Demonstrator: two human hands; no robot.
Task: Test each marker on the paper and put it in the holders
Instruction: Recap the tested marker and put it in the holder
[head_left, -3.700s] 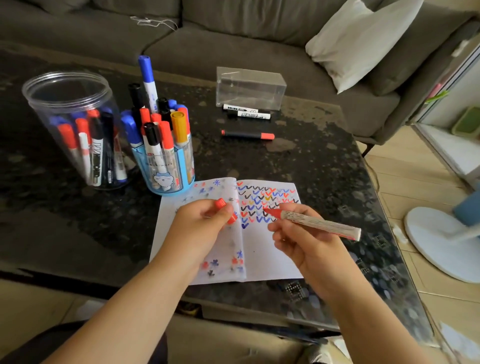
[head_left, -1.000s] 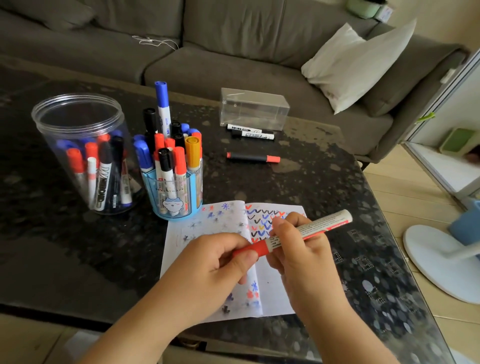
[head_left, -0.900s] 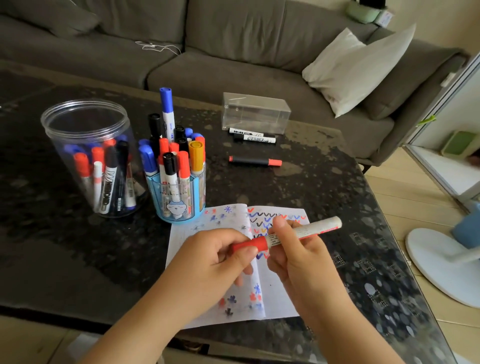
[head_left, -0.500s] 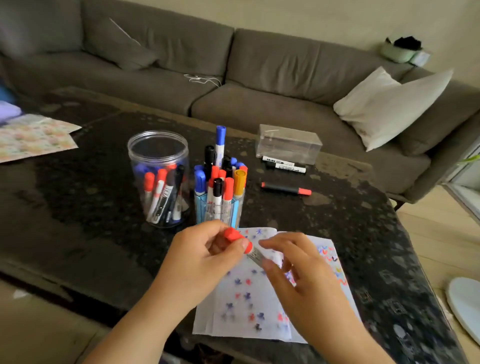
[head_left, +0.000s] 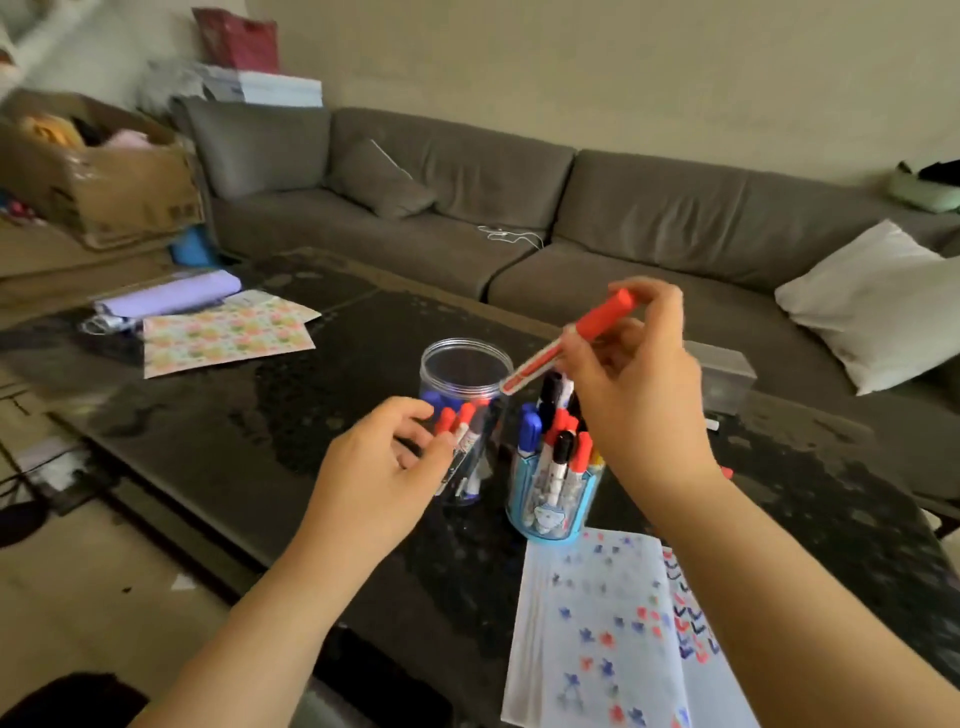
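Red and capped, the marker (head_left: 569, 340) is pinched in the right hand (head_left: 636, 395), raised above the two holders. Its long axis slants: cap end up and right, tail end down and left, over the rim of the clear jar (head_left: 464, 364). The blue holder (head_left: 550, 512) stands just right of the jar, below the right hand, which is nearer both. The left hand (head_left: 374, 480) hangs loosely curled, empty, beside the jar. One sheet of test paper (head_left: 597, 649) lies on the worktop (head_left: 260, 415).

A capped red marker (head_left: 569, 341) is tilting cap-up above the clear jar (head_left: 464, 372). The blue holder (head_left: 551, 506) is standing beside it, both holding markers. Scribbled paper (head_left: 597, 639) is lying nearer.
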